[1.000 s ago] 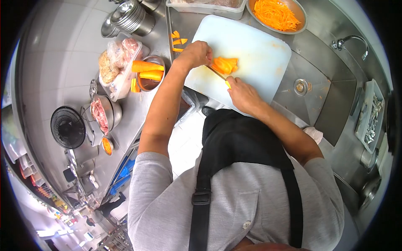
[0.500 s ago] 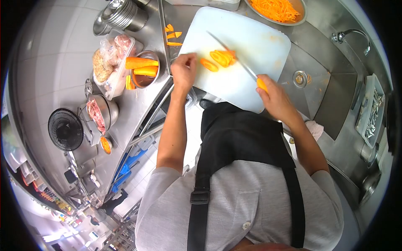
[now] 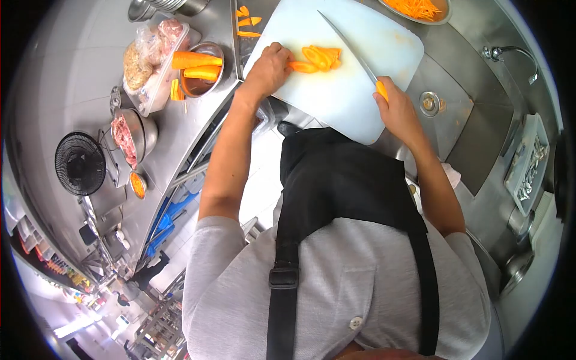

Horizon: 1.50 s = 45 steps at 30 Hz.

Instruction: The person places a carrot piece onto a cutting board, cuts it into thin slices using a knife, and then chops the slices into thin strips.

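Note:
My right hand (image 3: 399, 108) is closed around the yellow handle of a long kitchen knife (image 3: 351, 50). The blade slants up and left over the white cutting board (image 3: 366, 90), just right of a small pile of overlapping carrot slices (image 3: 322, 58). At the board's left side, my left hand (image 3: 271, 69) has its fingers bent together, with the tips at the left end of a single carrot slice (image 3: 304, 67). That slice lies against the pile's lower left. My thumb is mostly hidden beneath the hand.
Carrot trimmings (image 3: 248, 23) lie left of the board. Peeled carrots (image 3: 201, 73) rest in a metal bowl (image 3: 185, 89). Shredded carrot (image 3: 417, 8) fills a bowl at the top. A sink drain (image 3: 429, 103) and faucet (image 3: 510, 54) are on the right; a pot (image 3: 147, 135) holds raw meat.
My left hand has moved right onto the single carrot slice, which now lies more level. The knife has shifted right, away from the pile. The whole view has tilted slightly.

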Tool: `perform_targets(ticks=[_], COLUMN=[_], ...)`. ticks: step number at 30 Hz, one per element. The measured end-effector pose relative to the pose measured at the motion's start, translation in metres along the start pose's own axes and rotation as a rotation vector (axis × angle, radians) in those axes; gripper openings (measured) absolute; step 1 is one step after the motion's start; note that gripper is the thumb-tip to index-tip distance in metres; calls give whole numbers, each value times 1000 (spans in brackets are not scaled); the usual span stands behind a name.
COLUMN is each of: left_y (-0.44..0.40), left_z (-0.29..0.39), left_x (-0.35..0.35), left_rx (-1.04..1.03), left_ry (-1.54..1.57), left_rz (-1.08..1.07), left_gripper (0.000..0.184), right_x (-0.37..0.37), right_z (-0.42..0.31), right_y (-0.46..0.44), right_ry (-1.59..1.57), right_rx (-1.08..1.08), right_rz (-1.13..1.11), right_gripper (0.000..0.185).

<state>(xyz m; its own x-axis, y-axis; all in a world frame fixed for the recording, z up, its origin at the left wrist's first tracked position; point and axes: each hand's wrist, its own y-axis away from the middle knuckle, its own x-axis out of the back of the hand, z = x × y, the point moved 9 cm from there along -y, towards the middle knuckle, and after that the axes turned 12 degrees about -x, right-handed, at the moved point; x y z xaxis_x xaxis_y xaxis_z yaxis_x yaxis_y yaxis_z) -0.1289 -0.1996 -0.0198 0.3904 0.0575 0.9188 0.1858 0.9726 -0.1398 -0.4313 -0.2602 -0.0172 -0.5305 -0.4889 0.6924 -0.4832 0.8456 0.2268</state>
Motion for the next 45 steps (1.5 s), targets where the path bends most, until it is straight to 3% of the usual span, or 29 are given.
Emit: perform_targets(ticks=[3, 6, 12, 18, 24, 27, 30, 37, 40, 43, 45], left_y=[-3, -2, -1, 6, 16, 22, 20, -2, -2, -11, -20], left_z=[-8, 1, 18, 18, -22, -33, -50, -45, -44, -12, 22], left_x=[-4, 5, 3, -2, -15, -21, -30, -43, -40, -2, -4], left_rx=[151, 127, 57, 162, 344, 644, 869, 822, 694, 459, 173], left_ry=[114, 183, -39, -53, 558, 952, 1051, 1281, 957, 195, 107], left_rz=[-187, -48, -81, -79, 57, 21, 44, 241, 141, 198, 259], left_gripper=[26, 28, 27, 24, 18, 14, 11, 26, 35, 47, 55], right_x=[0, -5, -13, -17, -16, -15, -18, -14, -15, -13, -14], right_z=[0, 4, 10, 9, 10, 9, 9, 7, 8, 7, 8], right_y=[-1, 0, 3, 4, 5, 5, 3, 4, 4, 3, 4], right_ry=[16, 25, -2, 0, -18, -19, -12, -29, -38, -42, -38], right_rx=[-61, -69, -33, -77, -103, -112, -115, -104, -111, -112, -112], right_rz=[-17, -10, 16, -15, -26, -29, -39, -16, -21, -23, -15], right_gripper=[35, 36, 37, 39, 39, 38, 38, 38, 38, 37, 37])
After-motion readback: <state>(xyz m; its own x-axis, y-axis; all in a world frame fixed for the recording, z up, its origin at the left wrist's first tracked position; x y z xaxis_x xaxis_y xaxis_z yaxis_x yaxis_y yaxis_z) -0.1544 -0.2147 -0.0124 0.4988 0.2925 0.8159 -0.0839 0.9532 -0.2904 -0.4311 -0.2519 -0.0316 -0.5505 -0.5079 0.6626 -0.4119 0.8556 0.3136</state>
